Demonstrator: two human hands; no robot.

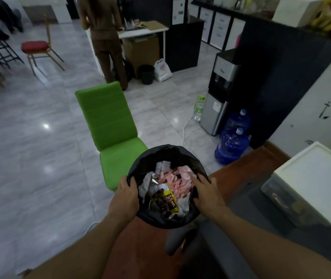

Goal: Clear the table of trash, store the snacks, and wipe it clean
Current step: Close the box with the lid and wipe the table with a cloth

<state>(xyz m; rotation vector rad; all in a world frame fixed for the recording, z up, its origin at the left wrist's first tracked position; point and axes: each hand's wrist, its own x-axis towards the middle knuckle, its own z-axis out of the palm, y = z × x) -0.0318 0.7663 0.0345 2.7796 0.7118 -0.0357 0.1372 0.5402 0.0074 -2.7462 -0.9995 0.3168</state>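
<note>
**Both hands on the trash bin at the table's edge**

The brown table (241,164) runs along the right and lower part of the view, with a green chair (108,117) standing just off its far-left edge. Between the chair seat and that edge is the round black bin (168,220), lined with a black bag. Whether its base rests on anything cannot be seen.

The left hand (127,195) grips the left rim, fingers curled over the liner (160,151). The right hand (206,191) holds the opposite rim, fingers spread over the edge and reaching inside, thumb outside.

The bin is well filled with a brown-and-yellow snack wrapper (164,200), pink scraps (174,182) and crumpled paper (146,183). This is all light stuff, so the load is probably not heavy.

The liner is thin and likely slippery. A hold that pinches only the plastic could let the bin slide out. The hard rim underneath, taken on two opposite sides, looks the safest place to hold. The bin should stay level, as the loose trash on top could spill.
</note>
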